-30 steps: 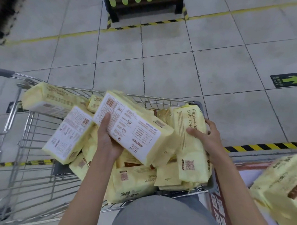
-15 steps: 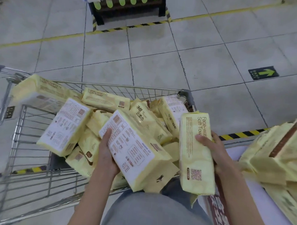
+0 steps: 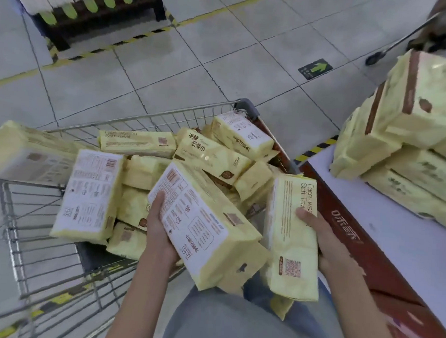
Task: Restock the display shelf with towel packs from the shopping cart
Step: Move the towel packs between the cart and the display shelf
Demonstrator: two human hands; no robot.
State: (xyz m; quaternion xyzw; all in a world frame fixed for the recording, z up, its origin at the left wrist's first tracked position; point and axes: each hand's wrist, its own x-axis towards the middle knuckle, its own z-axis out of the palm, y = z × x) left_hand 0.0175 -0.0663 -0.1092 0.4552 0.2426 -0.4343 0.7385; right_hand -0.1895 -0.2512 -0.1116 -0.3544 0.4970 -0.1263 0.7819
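Transfer step, I judge. Left hand (image 3: 160, 232) grips a towel pack (image 3: 206, 227) from beneath; right hand (image 3: 323, 239) curls round a second pack (image 3: 291, 238) at 3 o'clock. Both packs are over the shopping cart (image 3: 246, 106), which has more inside. Next: swing to the display shelf (image 3: 393, 214) at 2 o'clock and set them by the stacked packs (image 3: 421, 101).

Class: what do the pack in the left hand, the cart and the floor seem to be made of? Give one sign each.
Pack in the left hand: probably thin plastic film, glossy; creased at its sealed end. Cart: grey metal wire; thin shiny grid. Floor: likely glazed ceramic tile; grout lines, reflections.
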